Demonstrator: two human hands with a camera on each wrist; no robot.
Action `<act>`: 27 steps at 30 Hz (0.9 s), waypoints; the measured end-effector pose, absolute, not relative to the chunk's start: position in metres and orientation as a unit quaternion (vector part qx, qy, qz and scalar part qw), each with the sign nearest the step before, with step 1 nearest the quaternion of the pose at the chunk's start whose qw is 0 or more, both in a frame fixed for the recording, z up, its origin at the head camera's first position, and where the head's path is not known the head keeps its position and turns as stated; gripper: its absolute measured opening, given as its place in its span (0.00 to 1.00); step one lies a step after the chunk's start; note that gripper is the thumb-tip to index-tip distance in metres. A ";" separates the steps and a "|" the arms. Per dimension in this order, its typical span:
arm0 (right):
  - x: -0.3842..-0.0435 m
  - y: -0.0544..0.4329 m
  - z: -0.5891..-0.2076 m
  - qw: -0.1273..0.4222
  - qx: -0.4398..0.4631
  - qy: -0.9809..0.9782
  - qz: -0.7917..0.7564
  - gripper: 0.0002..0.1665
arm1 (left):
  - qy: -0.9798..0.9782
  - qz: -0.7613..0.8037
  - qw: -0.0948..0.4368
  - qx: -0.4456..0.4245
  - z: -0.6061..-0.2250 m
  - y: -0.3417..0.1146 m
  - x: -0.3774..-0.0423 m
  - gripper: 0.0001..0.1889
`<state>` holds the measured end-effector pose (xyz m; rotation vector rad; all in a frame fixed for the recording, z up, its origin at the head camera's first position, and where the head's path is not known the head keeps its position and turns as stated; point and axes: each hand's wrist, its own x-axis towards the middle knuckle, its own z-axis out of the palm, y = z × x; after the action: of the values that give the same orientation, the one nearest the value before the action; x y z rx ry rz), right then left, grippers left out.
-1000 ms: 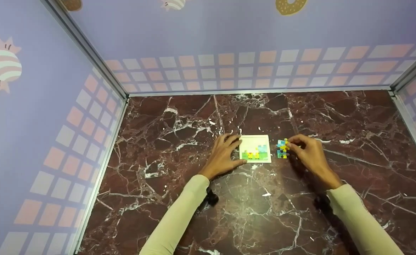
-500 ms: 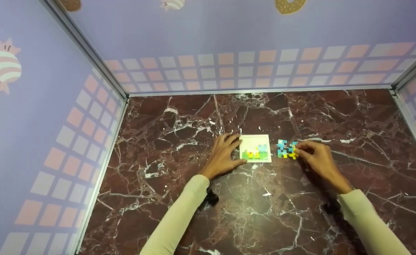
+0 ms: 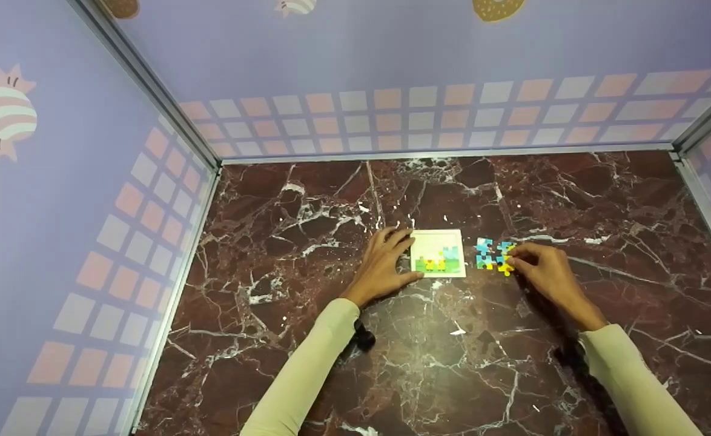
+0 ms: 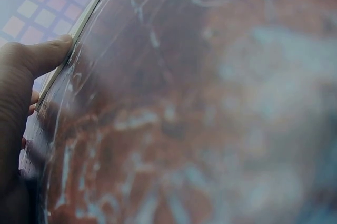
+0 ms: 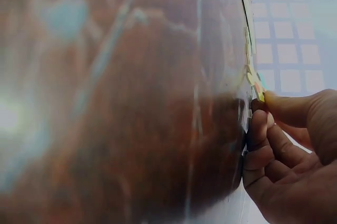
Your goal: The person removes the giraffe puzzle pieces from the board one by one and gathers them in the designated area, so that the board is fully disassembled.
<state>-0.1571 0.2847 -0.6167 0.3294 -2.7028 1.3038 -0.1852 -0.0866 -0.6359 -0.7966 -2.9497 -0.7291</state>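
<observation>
Blue-yellow pcs (image 3: 484, 262) x4, 1 in R hand (image 3: 543, 268)

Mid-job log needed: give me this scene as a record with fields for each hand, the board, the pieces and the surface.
Left hand: rests at the left edge of a square cream puzzle board
Right hand: pinches a mostly yellow jigsaw piece
Board: green, yellow and blue picture low down; plain cream above
Other pieces: small blue-patterned jigsaw pieces, right of the board
Surface: dark red-brown marbled tabletop, white veins
Unclear: whether neighbouring pieces touch
</observation>
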 end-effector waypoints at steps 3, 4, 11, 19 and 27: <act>-0.158 0.284 -0.618 0.070 0.111 -0.897 0.423 0.04 | -0.939 -0.231 0.001 -0.255 -0.635 -0.087 -0.185 0.44; -0.158 0.284 -0.619 0.073 0.111 -0.897 0.421 0.04 | -0.939 -0.230 0.002 -0.256 -0.635 -0.087 -0.185 0.44; -0.156 0.285 -0.623 0.100 0.121 -0.902 0.401 0.05 | -0.939 -0.227 0.004 -0.260 -0.635 -0.087 -0.186 0.43; -0.153 0.282 -0.622 0.107 0.147 -0.916 0.357 0.04 | -0.937 -0.227 0.005 -0.264 -0.635 -0.087 -0.186 0.44; -0.151 0.280 -0.621 0.107 0.157 -0.918 0.348 0.05 | -0.939 -0.224 0.004 -0.260 -0.636 -0.087 -0.186 0.44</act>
<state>-0.1512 0.2804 -0.6213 0.4636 -2.7033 1.0232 -0.1857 -0.0869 -0.6357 -0.8141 -2.9438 -0.7011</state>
